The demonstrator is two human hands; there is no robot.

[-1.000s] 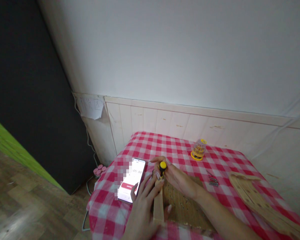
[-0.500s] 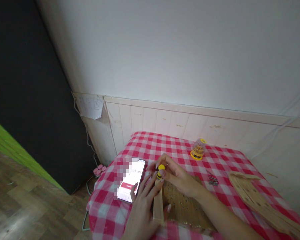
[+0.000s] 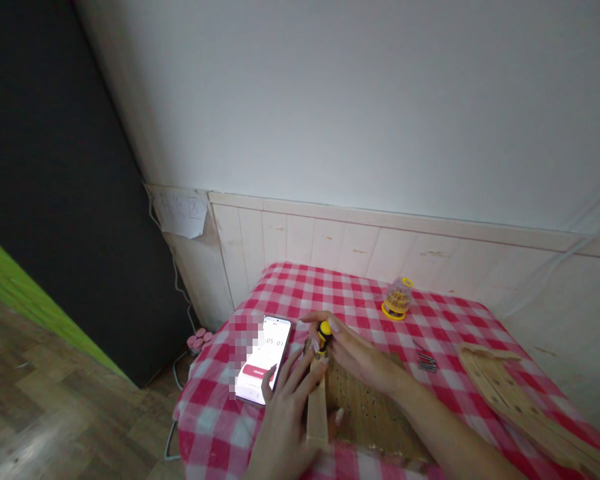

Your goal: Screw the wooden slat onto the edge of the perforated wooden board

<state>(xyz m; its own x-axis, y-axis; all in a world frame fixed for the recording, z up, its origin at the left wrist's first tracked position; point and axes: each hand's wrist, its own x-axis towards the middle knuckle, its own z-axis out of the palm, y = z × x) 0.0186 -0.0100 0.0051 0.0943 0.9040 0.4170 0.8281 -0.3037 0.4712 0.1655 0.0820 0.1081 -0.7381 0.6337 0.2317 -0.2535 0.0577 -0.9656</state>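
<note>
A short black-and-yellow screwdriver (image 3: 325, 333) stands nearly upright over the far end of a narrow wooden strip (image 3: 317, 415). My right hand (image 3: 354, 348) is closed around its handle, thumb and fingers on either side. The screwdriver's tip is hidden behind my fingers. My left hand (image 3: 289, 408) grips the strip, with its fingers over the far end near the tool and its thumb on the right side. Along the strip's right side lies a wooden board (image 3: 375, 417) with many small holes, partly covered by my right forearm.
A lit phone (image 3: 267, 363) lies just left of my left hand. A clear-and-yellow bit case (image 3: 397, 299) stands farther back on the checkered tablecloth (image 3: 330, 287). Several small metal pieces (image 3: 427, 362) lie right of the board, with curved wooden pieces (image 3: 515, 400) beyond.
My right hand's fingers have shifted and stretched around the screwdriver handle, which leans slightly differently. My left hand and the wooden strip have stayed in place.
</note>
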